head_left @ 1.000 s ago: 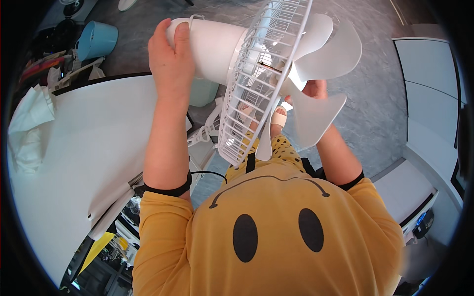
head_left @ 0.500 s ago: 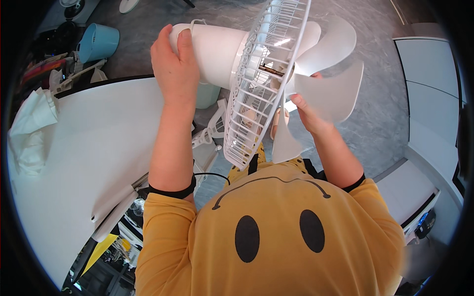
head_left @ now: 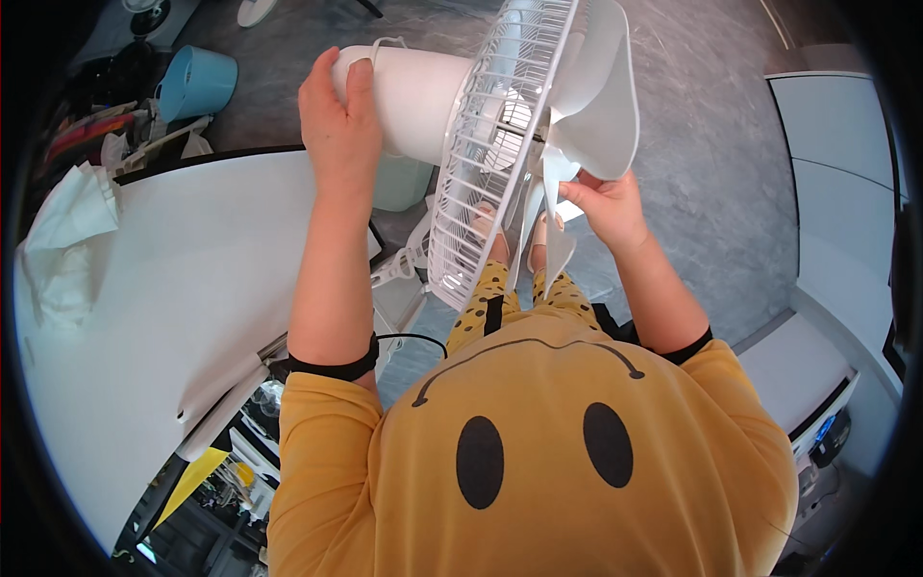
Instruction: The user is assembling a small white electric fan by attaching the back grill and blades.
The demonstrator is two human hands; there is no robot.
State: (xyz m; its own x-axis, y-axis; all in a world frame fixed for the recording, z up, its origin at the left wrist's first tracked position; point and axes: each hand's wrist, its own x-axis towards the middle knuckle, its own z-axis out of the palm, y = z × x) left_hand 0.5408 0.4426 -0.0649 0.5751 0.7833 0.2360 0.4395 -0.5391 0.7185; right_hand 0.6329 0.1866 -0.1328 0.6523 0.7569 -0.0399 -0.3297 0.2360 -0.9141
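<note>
My left hand (head_left: 338,120) is wrapped round the back end of a white fan motor housing (head_left: 423,106), its thumb lying along the near side. A round white wire fan grille (head_left: 476,183) stands on edge at the front of the housing. To the right of the grille is a white fan blade (head_left: 604,115), one of several on one hub. My right hand (head_left: 611,212) pinches the blade piece near its lower part, thumb on the near side. A thin shaft (head_left: 514,130) shows through the wires. The hub itself is mostly hidden.
A white table (head_left: 192,260) with a crumpled white cloth (head_left: 72,240) fills the left. Beyond it stands a blue bucket (head_left: 199,84). A pale green bin (head_left: 401,183) is under the housing. White cabinets (head_left: 836,144) line the right side.
The blade piece has moved left, closer to the grille, and has turned, so its blades look narrower. My right hand has shifted its grip. My left hand stays on the housing.
</note>
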